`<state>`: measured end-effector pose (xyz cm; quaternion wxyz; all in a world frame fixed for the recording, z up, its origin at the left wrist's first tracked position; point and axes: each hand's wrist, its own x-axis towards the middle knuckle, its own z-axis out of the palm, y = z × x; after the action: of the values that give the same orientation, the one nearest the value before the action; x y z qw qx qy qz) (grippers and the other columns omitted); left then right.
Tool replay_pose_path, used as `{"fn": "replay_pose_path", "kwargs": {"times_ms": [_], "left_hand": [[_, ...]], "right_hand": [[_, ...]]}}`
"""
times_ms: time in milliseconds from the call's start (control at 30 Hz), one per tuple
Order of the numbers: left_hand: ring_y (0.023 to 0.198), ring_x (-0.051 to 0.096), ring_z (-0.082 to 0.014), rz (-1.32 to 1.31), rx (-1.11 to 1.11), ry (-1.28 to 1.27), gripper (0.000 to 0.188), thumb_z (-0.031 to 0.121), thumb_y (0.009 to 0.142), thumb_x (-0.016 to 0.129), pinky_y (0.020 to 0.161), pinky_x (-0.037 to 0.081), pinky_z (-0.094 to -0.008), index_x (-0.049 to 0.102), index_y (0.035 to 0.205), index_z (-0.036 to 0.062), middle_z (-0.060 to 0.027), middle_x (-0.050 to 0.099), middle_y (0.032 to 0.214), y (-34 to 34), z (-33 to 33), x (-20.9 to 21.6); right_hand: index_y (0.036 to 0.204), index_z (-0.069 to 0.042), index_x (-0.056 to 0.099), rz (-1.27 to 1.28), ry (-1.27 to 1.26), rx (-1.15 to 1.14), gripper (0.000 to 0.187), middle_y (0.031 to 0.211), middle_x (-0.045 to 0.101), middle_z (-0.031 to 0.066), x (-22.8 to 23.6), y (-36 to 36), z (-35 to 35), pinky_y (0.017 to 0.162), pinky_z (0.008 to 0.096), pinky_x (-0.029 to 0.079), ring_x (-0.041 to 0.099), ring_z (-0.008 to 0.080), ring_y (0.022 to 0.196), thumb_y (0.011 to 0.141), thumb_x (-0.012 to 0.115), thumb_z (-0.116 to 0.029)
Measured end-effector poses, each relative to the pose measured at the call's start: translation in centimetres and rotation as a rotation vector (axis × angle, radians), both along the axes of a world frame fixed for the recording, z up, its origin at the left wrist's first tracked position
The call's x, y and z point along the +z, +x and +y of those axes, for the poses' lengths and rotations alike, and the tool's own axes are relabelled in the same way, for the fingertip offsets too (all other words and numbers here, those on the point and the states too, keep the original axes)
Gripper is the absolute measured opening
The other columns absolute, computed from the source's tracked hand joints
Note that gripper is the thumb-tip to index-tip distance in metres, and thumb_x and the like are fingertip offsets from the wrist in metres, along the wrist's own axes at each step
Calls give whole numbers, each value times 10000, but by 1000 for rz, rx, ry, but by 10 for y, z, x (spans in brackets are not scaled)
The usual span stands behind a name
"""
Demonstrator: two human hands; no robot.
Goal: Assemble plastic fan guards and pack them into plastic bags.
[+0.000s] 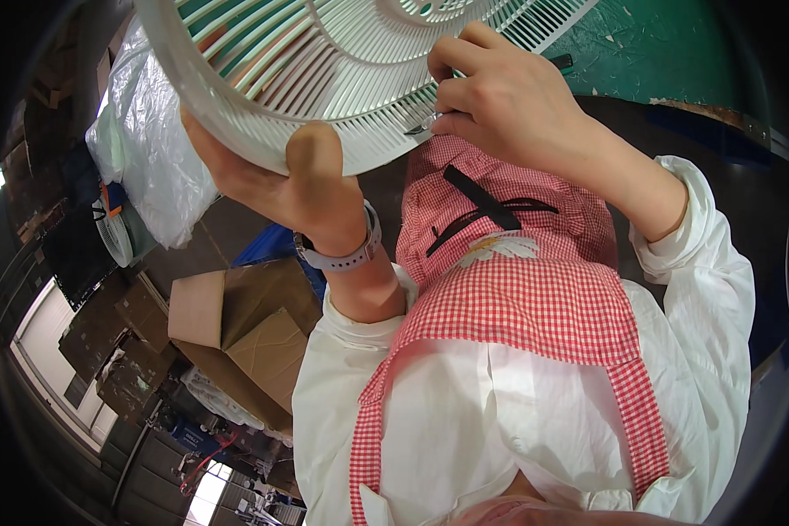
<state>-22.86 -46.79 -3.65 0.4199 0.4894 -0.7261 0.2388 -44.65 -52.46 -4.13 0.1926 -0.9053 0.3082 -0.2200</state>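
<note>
A round white plastic fan grille (359, 140) with many thin ribs is held tilted at the top of the view, above the green work surface. My left hand (311, 180), with a watch on its wrist, grips the near left rim, thumb on the outside and fingers behind the ribs. Curled over the near right part of the rim, my right hand (508, 96) holds a slim tool (423, 125) whose shiny metal tip touches or nearly touches the rim. A black end (563, 62) shows beyond the right hand, in line with that tip; whether they are one piece I cannot tell.
The green surface (666, 53) has a worn edge at the right. Clear plastic sheeting (149, 131) hangs at the left, beside another white grille-like part (114, 230). An open cardboard box (197, 311) stands at lower left. My red checked apron (517, 307) lies close below the grille.
</note>
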Motion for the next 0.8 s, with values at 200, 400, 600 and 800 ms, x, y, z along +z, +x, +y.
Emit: {"fn": "replay_pose_path", "kwargs": {"times_ms": [200,400,600,800], "left_hand": [[1117,582,-456,-29,16,5,380,266,692,875,870,528,-489,574,785,53,-260,580,1198,10,4,8],[1115,583,-455,-59,39,11,378,269,693,871,862,529,-483,576,777,49,-262,580,1200,12,5,8],[1113,583,-453,-86,55,16,376,272,694,868,853,530,-477,578,769,45,-264,580,1202,12,2,8],[1110,583,-452,-106,76,24,375,275,695,864,844,532,-471,580,761,40,-266,580,1204,12,5,9]], "right_hand": [[684,-69,678,-8,-57,-13,212,946,578,-20,3,6,2,679,318,536,575,174,934,626,822,-212],[708,-44,646,-28,-50,67,137,951,557,59,1,7,-9,652,311,518,536,242,902,714,662,-180],[720,-49,636,-73,-150,76,133,949,551,60,-4,10,-13,672,310,516,533,250,902,716,654,-181],[753,-44,637,-208,-105,56,170,982,564,60,-5,2,-13,715,314,518,537,257,945,715,688,-201]]}}
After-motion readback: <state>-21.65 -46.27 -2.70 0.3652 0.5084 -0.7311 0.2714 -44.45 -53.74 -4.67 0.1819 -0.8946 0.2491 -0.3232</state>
